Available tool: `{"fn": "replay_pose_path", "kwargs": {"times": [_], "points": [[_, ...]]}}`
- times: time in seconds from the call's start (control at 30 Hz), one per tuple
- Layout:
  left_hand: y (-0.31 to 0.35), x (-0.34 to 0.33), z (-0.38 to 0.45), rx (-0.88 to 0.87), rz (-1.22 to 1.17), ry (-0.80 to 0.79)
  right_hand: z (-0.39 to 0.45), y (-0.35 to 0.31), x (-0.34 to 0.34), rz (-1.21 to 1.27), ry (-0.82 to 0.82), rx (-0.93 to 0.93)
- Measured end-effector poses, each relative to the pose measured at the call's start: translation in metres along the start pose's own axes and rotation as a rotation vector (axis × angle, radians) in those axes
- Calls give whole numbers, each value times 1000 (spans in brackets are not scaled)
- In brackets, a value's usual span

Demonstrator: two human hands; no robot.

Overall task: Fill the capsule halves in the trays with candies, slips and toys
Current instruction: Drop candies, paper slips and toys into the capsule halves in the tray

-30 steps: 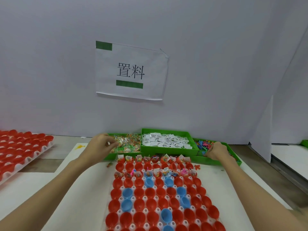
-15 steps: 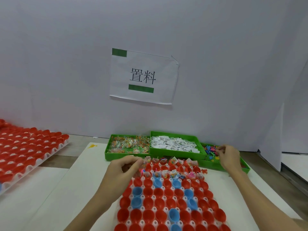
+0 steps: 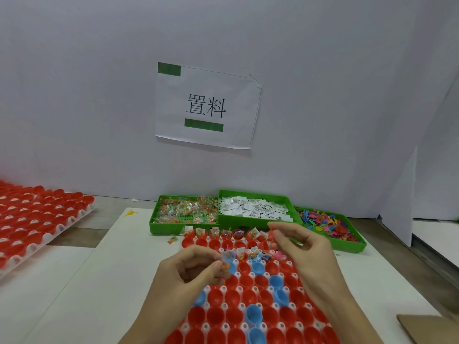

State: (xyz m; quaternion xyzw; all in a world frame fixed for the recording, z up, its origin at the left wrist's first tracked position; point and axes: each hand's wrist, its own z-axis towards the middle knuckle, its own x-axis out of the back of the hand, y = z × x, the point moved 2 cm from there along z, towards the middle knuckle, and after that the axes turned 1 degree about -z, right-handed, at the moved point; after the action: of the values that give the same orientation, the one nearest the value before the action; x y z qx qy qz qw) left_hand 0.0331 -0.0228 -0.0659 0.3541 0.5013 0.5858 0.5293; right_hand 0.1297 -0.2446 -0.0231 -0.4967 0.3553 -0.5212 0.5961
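1. Pinching a candy packet (image 3: 226, 262) between thumb and fingertips, your left hand (image 3: 191, 271) hovers over the near-left part of the filled rows of the capsule tray (image 3: 248, 306).
2. Your right hand (image 3: 305, 254) hangs over the right side of the same tray with its fingers loosely curled; whether this grip holds anything cannot be told.
3. The tray lies on the desk (image 3: 87, 294) directly in front of you and carries red and blue capsule halves (image 3: 254, 316). Its two far rows already contain packets and slips; the nearer rows sit unfilled.
4. Three green bins stand beyond the tray: the candy bin (image 3: 185, 212) on the left, the slip bin (image 3: 253, 209) in the middle, the toy bin (image 3: 330, 224) on the right.
5. One loose packet (image 3: 172, 240) lies on the desk just left of the tray's far corner.
6. A second tray (image 3: 37, 219) of red halves sits well apart at the left.
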Motion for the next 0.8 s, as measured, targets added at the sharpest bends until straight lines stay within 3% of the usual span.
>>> {"fn": "replay_pose_path", "kwargs": {"times": [0.17, 0.3, 0.63, 0.8], "points": [[3, -10, -9, -25, 25, -78, -26, -2, -24, -112, -187, 40], [5, -13, -13, -66, 105, -52, -36, 0, -36, -189, -277, 99], [8, -8, -14, -102, 139, 12, -33, -9, -38, -66, -365, 49], [4, 1, -8, -44, 147, 40, 28, -12, -39, -391, -232, 86]]}}
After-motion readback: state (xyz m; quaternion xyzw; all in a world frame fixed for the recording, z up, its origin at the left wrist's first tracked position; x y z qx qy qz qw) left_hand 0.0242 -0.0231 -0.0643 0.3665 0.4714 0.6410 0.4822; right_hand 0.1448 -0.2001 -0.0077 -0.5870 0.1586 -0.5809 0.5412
